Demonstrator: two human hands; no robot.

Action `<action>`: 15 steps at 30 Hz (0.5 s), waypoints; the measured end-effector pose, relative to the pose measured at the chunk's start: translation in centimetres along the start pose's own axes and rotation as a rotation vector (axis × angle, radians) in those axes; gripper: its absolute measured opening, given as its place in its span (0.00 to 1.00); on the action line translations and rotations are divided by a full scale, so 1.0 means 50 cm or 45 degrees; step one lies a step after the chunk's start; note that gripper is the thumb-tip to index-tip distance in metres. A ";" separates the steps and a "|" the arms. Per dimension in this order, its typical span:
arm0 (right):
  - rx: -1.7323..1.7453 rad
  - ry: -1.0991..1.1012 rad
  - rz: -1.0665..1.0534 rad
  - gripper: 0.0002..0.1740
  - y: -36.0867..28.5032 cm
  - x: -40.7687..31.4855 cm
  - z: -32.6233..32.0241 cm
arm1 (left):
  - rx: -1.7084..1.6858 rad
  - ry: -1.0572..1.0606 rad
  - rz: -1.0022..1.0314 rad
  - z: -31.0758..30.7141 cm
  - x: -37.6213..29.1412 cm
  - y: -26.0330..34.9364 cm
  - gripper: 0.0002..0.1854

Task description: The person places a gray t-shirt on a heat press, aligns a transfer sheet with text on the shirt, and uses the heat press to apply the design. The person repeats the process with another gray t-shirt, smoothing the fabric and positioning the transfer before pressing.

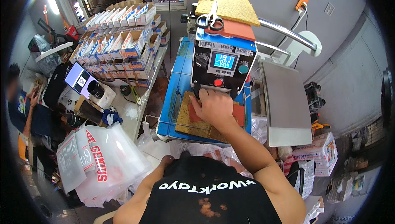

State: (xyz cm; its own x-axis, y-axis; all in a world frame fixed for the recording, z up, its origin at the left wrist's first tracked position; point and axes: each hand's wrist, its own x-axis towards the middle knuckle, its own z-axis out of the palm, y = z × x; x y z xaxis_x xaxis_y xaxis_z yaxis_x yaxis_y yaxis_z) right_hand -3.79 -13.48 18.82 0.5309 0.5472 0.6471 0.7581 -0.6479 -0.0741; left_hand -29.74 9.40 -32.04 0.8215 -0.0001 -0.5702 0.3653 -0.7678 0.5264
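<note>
My right hand (216,106) reaches to the lower front of a heat press control box (205,77), its fingers bent against the dark edge below the red button (218,82). What the fingertips touch is hidden behind the knuckles. Under the hand lie a red rubber pad (238,115) and a yellowish-brown foam pad (184,122) on the blue press base (168,117). A lit digital display (223,61) faces me. Low beside my body, my left hand (168,160) is partly hidden, and no held object shows there.
Scissors (213,20) rest on pads atop the press. Left are stacked film boxes (132,45), a laptop (81,79), a box cutter (135,95) and printed transfer sheets (114,159). Another person (29,109) is at far left. A flat grey platen (287,97) stands to the right.
</note>
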 end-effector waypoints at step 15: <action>0.133 -0.151 -0.037 0.17 0.017 -0.004 0.002 | -0.190 -0.630 -0.414 -0.315 -0.305 0.315 0.28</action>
State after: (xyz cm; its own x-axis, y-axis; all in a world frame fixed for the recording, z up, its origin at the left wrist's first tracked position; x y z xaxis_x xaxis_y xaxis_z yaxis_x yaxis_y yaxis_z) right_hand -3.21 -14.07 18.56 0.5444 0.6275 0.5566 0.8058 -0.5756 -0.1392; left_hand -29.64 7.39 -5.13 0.3700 -0.1057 -0.9230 0.6501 -0.6803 0.3385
